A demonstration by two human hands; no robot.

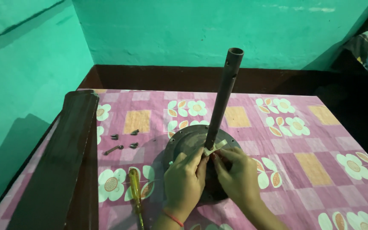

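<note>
A dark round motor housing (184, 140) lies flat near the middle of the table (311, 170), with a brown metal rod (223, 91) rising from its centre and leaning slightly to the right. At the rod's base, a pale strip of tape or tag (215, 147) is pinched between the fingertips of the left hand (185, 179) and the right hand (235, 174), both curled close together over the housing. The strip looks thin and may tear or slip from the fingers if pulled hard; a sideways push could also tip the tall rod. A yellow-handled screwdriver (136, 191) lies just left of the left hand, and small loose screws (124, 140) lie farther left, liable to roll if the flowered cloth is tugged. A long dark fan blade (60, 157) rests along the table's left edge
</note>
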